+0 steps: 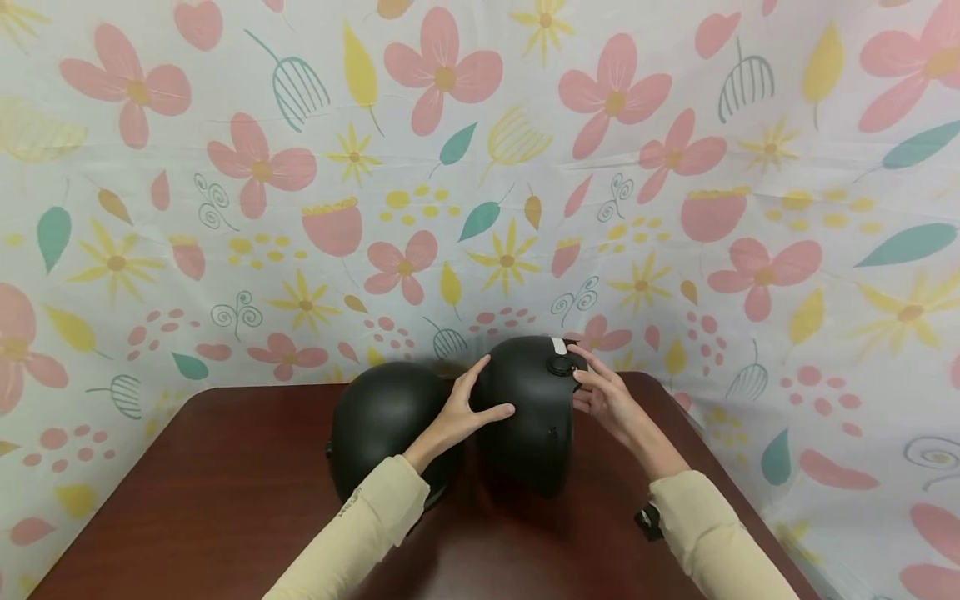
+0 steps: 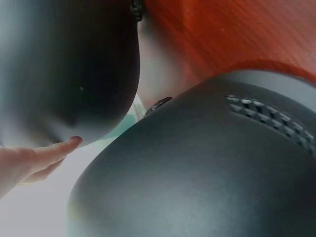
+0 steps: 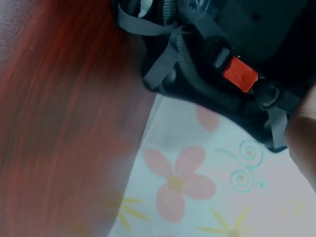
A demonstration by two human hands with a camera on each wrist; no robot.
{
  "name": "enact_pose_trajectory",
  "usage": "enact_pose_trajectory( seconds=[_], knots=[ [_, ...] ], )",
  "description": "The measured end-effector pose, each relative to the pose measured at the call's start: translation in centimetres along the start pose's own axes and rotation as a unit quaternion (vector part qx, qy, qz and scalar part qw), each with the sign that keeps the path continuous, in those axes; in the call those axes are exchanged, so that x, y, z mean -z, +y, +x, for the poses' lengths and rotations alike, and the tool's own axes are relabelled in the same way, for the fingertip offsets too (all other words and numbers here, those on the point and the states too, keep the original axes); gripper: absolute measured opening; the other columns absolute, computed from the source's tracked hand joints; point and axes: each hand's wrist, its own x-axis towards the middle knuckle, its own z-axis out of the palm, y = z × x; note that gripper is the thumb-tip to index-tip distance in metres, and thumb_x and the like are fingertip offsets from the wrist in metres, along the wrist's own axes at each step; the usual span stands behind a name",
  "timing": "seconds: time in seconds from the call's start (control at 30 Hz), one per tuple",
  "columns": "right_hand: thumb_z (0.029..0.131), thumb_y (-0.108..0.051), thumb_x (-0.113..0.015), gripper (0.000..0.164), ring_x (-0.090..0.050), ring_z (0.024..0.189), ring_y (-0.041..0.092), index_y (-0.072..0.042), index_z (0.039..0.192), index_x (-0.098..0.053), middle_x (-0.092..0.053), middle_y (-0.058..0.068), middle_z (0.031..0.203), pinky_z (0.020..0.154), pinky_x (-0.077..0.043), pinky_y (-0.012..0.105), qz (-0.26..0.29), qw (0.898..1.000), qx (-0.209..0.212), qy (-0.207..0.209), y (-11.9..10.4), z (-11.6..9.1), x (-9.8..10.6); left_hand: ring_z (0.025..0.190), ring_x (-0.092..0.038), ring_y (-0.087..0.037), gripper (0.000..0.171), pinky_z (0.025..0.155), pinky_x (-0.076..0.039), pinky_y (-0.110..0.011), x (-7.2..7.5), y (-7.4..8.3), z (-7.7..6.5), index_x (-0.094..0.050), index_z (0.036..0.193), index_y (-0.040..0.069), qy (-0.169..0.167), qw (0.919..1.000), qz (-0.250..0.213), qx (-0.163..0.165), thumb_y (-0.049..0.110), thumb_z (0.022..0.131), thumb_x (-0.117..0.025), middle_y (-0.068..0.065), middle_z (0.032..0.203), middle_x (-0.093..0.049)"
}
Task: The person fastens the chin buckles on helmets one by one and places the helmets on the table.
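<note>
Two black helmets stand side by side on the table. The right helmet (image 1: 521,408) is tipped on its side, with its opening turned to the right. My left hand (image 1: 457,415) rests on its rounded crown, thumb and fingers spread and straight. At the rim by a round black fitting, my right hand (image 1: 613,402) grips the edge with bent fingers. Grey straps (image 3: 148,25) and a red buckle piece (image 3: 241,74) show inside this helmet in the right wrist view. Under my left forearm sits the left helmet (image 1: 386,421), with a textured vent strip (image 2: 269,118) on its shell.
The dark red-brown wooden table (image 1: 225,483) reaches back to a floral-printed cloth (image 1: 480,208) hanging behind it. Both helmets are near the table's back edge. A small black device (image 1: 648,522) is at my right wrist.
</note>
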Motion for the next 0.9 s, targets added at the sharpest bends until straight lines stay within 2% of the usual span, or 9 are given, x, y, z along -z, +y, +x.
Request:
enact_pose_trajectory(
  seconds=[0.1, 0.2, 0.33, 0.47, 0.57, 0.67, 0.8, 0.9],
  knots=[
    [0.103, -0.009, -0.042, 0.059, -0.061, 0.065, 0.006, -0.014, 0.155, -0.017, -0.067, -0.012, 0.087, 0.067, -0.05, 0.023, 0.003, 1.0, -0.003, -0.003, 0.0, -0.5, 0.6, 0.151, -0.012, -0.035, 0.094, 0.114, -0.021, -0.066, -0.2, 0.1, 0.1, -0.017, 0.156, 0.035, -0.004, 1.0, -0.006, 0.006, 0.052, 0.082, -0.073, -0.009, 0.165, -0.008],
    [0.102, -0.008, -0.044, 0.057, -0.072, 0.079, 0.01, -0.015, 0.154, -0.021, -0.074, -0.008, 0.099, 0.075, -0.056, 0.025, -0.002, 1.0, -0.002, -0.022, 0.0, -0.7, 1.0, 0.151, -0.011, -0.036, 0.097, 0.113, -0.021, -0.068, -0.3, -0.1, 0.1, -0.016, 0.156, 0.037, -0.004, 0.9999, -0.005, 0.008, 0.054, 0.08, -0.074, -0.01, 0.165, -0.008],
    [0.102, -0.007, -0.041, 0.055, -0.073, 0.082, 0.011, -0.016, 0.154, -0.022, -0.074, -0.007, 0.102, 0.077, -0.057, 0.026, 0.001, 0.999, 0.006, -0.045, 0.0, -0.8, 1.3, 0.152, -0.009, -0.035, 0.1, 0.114, -0.019, -0.068, -0.4, -0.4, 0.2, -0.016, 0.155, 0.041, -0.004, 0.9999, -0.009, 0.005, 0.058, 0.076, -0.076, -0.008, 0.165, -0.007],
    [0.102, -0.007, -0.041, 0.054, -0.071, 0.078, 0.009, -0.019, 0.152, -0.026, -0.073, -0.008, 0.1, 0.075, -0.057, 0.026, -0.007, 0.999, 0.001, -0.037, -0.2, -0.9, 1.6, 0.153, -0.005, -0.035, 0.1, 0.113, -0.018, -0.069, -0.7, -0.4, 0.4, -0.017, 0.154, 0.044, -0.003, 0.9999, -0.014, -0.001, 0.058, 0.075, -0.077, -0.004, 0.166, -0.004],
    [0.102, -0.011, -0.045, 0.055, -0.072, 0.081, 0.009, -0.021, 0.153, -0.027, -0.07, -0.008, 0.099, 0.078, -0.057, 0.028, -0.053, 0.998, -0.013, -0.018, -0.7, -1.1, 1.9, 0.153, -0.003, -0.036, 0.099, 0.112, -0.018, -0.071, -1.0, -0.4, 0.6, -0.017, 0.153, 0.047, -0.002, 0.9999, -0.012, 0.0, 0.058, 0.075, -0.077, -0.004, 0.166, 0.0],
    [0.102, -0.018, -0.05, 0.056, -0.071, 0.086, 0.01, -0.021, 0.154, -0.029, -0.065, -0.007, 0.105, 0.083, -0.058, 0.034, -0.128, 0.992, -0.022, 0.003, -1.3, -1.5, 2.1, 0.153, -0.003, -0.038, 0.099, 0.111, -0.019, -0.073, -1.2, -0.3, 0.6, -0.016, 0.152, 0.048, -0.001, 1.0, -0.009, -0.001, 0.057, 0.076, -0.077, -0.004, 0.166, 0.002],
    [0.1, -0.027, -0.055, 0.058, -0.065, 0.097, 0.004, -0.018, 0.153, -0.033, -0.053, -0.001, 0.127, 0.088, -0.056, 0.042, -0.225, 0.974, -0.017, 0.033, -1.9, -1.7, 2.5, 0.153, -0.002, -0.039, 0.101, 0.111, -0.016, -0.073, -1.6, 0.0, 0.6, -0.015, 0.154, 0.046, 0.006, 1.0, -0.004, -0.004, 0.059, 0.075, -0.077, -0.005, 0.166, 0.001],
    [0.099, -0.027, -0.056, 0.058, -0.061, 0.103, -0.001, -0.014, 0.152, -0.035, -0.042, 0.012, 0.143, 0.092, -0.055, 0.038, -0.259, 0.965, -0.003, 0.043, -2.0, -1.9, 2.7, 0.152, 0.0, -0.041, 0.103, 0.11, -0.014, -0.075, -2.0, 0.1, 0.5, -0.015, 0.154, 0.045, 0.01, 0.9999, 0.003, -0.004, 0.061, 0.074, -0.076, -0.006, 0.166, 0.001]
  ],
)
